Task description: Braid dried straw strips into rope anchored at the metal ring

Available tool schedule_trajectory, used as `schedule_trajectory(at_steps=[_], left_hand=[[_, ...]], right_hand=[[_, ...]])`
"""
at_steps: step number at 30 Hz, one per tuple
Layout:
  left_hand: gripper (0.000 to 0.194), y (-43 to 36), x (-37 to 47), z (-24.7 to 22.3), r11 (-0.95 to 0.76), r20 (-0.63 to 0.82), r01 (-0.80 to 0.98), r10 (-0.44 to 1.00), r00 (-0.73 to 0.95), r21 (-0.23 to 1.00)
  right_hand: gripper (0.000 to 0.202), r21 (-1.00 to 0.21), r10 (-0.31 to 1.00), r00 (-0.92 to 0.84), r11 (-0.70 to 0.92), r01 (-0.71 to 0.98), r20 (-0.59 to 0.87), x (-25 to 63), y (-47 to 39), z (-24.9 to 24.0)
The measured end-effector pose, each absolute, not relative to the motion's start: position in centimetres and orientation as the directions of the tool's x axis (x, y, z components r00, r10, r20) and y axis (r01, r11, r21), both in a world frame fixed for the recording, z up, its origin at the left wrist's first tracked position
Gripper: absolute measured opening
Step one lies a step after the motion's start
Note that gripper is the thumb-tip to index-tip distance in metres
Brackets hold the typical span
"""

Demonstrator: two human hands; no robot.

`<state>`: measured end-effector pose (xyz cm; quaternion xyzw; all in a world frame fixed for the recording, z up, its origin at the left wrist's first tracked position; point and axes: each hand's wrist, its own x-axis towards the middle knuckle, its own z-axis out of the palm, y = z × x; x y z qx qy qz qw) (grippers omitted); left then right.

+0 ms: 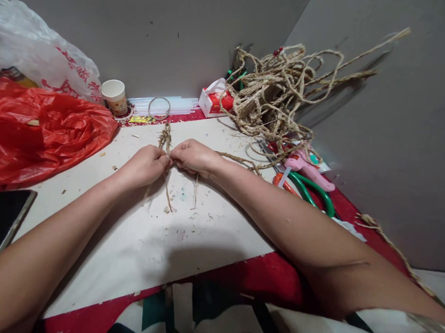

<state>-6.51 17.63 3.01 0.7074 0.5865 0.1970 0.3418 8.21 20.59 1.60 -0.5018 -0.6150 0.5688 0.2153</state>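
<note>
My left hand [149, 164] and my right hand [193, 157] meet over the white board [211, 226], their fingertips pinched together. Between them they grip a straw rope [166, 134], whose looped, knotted end sticks up beyond the fingers. Loose strands hang toward me below the hands, one of them thin and brown [168, 193]. From behind my right hand a length of braided rope [238, 159] runs right toward a large tangled coil [272, 94]. The exact grip of the fingertips is partly hidden.
Left are a red plastic bag [39, 130], a white printed bag [37, 39] and a phone [2, 223]. A paper cup [114, 98], clear sticks [181, 105] and a tissue pack [214, 99] line the wall. A pink glue gun [309, 167] and green-handled scissors [311, 192] lie right.
</note>
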Motion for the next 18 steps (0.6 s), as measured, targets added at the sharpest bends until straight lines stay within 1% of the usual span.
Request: schedule_trajectory(at_steps=[2,3,5,6,8,10,13,15,16,18], left_hand=[[0.020,17.0,-5.9,2.6,-0.174,-0.011,0.807,0.976,0.217,0.565],[0.018,16.6,-5.7,2.3,-0.190,0.018,0.859,0.978,0.207,0.475],[0.022,15.8,-5.1,2.0,-0.184,0.013,0.929,0.982,0.190,0.321],[0.024,15.5,-4.9,1.9,-0.178,-0.005,0.946,0.982,0.187,0.270],[0.027,14.7,-4.4,1.8,-0.181,-0.034,0.957,0.980,0.194,0.225],[0.024,14.1,-4.1,2.0,-0.202,-0.034,0.949,0.976,0.217,0.243],[0.014,13.5,-3.9,2.6,-0.277,-0.027,0.897,0.952,0.304,0.344],[0.019,13.7,-4.3,3.1,-0.307,0.006,0.846,0.941,0.338,0.436],[0.022,14.1,-4.6,3.3,-0.299,0.059,0.823,0.949,0.310,0.484],[0.020,15.2,-5.3,3.5,-0.241,0.185,0.752,0.970,0.159,0.614]], right_hand=[[0.031,-0.926,0.822,-0.445,-0.248,0.284,-0.357,8.1,20.4,1.7],[0.033,-0.927,0.805,-0.464,-0.283,0.246,-0.369,8.1,20.4,1.8],[0.034,-0.925,0.794,-0.475,-0.325,0.196,-0.379,8.1,20.3,1.8],[0.035,-0.923,0.795,-0.469,-0.338,0.184,-0.385,8.1,20.2,1.9],[0.036,-0.916,0.795,-0.456,-0.369,0.161,-0.400,8.1,20.2,2.0],[0.033,-0.900,0.777,-0.462,-0.417,0.131,-0.427,8.1,20.2,2.1],[0.022,-0.879,0.739,-0.499,-0.465,0.108,-0.452,8.5,20.5,2.3],[0.018,-0.875,0.725,-0.522,-0.474,0.095,-0.450,8.8,20.7,2.3],[0.018,-0.876,0.720,-0.537,-0.476,0.080,-0.440,8.9,20.9,2.4],[0.018,-0.875,0.699,-0.580,-0.480,0.052,-0.418,9.2,21.1,2.3]])
